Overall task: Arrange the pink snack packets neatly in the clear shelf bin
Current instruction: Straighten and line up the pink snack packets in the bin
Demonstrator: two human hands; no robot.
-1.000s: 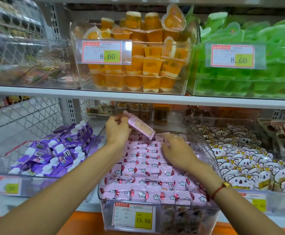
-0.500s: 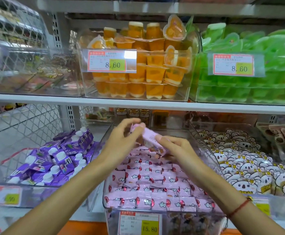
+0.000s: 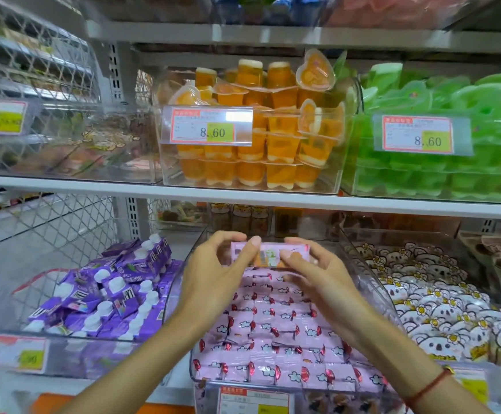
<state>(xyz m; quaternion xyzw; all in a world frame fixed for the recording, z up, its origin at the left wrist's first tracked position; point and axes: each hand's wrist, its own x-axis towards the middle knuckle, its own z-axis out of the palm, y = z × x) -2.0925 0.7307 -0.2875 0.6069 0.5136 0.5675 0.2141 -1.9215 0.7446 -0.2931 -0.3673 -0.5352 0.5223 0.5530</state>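
Observation:
A clear shelf bin (image 3: 371, 288) on the lower shelf holds several rows of pink snack packets (image 3: 273, 333) printed with clouds and red marks. Above the back of the bin, one pink packet (image 3: 268, 253) is held level between both hands, its printed back facing me. My left hand (image 3: 213, 273) pinches its left end with thumb and fingers. My right hand (image 3: 312, 270) pinches its right end the same way.
A bin of purple cartons (image 3: 109, 294) stands to the left, a bin of koala-print packets (image 3: 440, 309) to the right. The shelf above (image 3: 243, 195) carries orange jelly cups (image 3: 258, 138) and green jelly cups (image 3: 440, 138). Price tags hang on the bin fronts.
The packet was tilted in my left hand alone while the right rested on the rows; the right hand rose and took its other end, and the packet is now level.

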